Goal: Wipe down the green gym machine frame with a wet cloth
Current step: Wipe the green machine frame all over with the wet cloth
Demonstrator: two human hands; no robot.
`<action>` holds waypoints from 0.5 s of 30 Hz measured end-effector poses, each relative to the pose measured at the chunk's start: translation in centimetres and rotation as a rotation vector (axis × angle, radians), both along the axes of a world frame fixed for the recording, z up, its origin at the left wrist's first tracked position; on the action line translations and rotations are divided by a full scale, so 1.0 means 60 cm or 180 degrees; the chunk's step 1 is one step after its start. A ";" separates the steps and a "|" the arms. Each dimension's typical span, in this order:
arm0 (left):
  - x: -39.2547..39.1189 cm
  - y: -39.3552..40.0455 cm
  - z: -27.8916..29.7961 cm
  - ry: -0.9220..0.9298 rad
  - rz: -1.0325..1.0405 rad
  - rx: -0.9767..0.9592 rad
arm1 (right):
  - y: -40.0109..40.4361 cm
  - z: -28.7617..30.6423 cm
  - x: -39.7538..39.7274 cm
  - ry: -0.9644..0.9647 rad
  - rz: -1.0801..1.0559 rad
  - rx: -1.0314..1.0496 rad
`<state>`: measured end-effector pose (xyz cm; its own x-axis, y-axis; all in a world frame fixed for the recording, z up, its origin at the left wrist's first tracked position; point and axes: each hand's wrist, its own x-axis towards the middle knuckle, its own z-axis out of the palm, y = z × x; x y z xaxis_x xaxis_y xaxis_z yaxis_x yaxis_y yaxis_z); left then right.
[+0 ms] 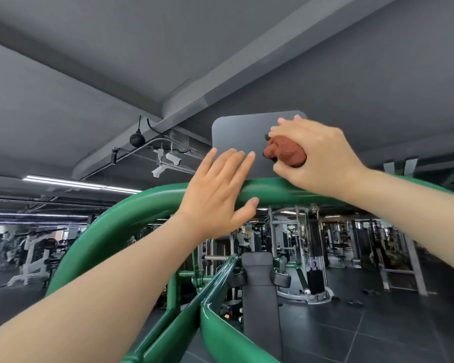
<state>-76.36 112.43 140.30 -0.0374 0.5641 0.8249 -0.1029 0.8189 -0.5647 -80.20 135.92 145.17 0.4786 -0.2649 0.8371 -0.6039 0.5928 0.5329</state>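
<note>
Green frame (147, 205), grey plate (236, 132), right hand (315, 158) clutching red cloth (286, 150), left hand (215, 197) flat (gym ceiling above)

Plate (236, 134) atop the frame's top bar (147, 203); padded seat (260, 284) below, seemingly behind it.

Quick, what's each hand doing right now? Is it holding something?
Left hand: open, fingers straight, lying against the green bar and grey plate.
Right hand: closed around a bunched reddish-brown cloth, held at the plate.
</note>
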 end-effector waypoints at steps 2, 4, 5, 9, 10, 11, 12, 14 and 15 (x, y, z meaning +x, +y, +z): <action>-0.010 -0.002 -0.007 0.0005 -0.0003 0.0048 | 0.009 0.058 -0.007 0.0370 -0.0290 0.0122; -0.018 -0.002 -0.016 -0.0010 -0.0096 0.0210 | 0.012 0.113 -0.028 0.0807 -0.0733 0.0623; -0.021 -0.002 -0.019 -0.0001 -0.0147 0.0275 | 0.007 0.134 -0.043 0.0977 -0.0949 0.0949; -0.034 -0.008 -0.020 0.0198 -0.0286 0.0186 | -0.062 0.166 -0.102 0.1343 -0.1216 0.1910; -0.038 -0.010 -0.018 0.0284 -0.0308 0.0123 | -0.087 0.164 -0.111 0.1418 -0.1121 0.1966; -0.041 -0.013 -0.016 0.0375 -0.0324 0.0079 | -0.110 0.162 -0.118 0.1486 -0.1018 0.1995; -0.043 -0.014 -0.014 0.0447 -0.0334 0.0051 | -0.126 0.159 -0.120 0.1521 -0.0906 0.2011; -0.045 -0.016 -0.013 0.0536 -0.0352 0.0024 | -0.129 0.159 -0.115 0.1468 -0.0764 0.2085; -0.046 -0.016 -0.015 0.0559 -0.0351 0.0006 | -0.113 0.160 -0.114 0.1388 -0.0754 0.2107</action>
<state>-79.11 111.46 139.42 0.1690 0.5551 0.8144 -0.1092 0.8317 -0.5443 -87.03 129.14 154.80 0.5939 -0.7726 0.2245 -0.1605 0.1596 0.9740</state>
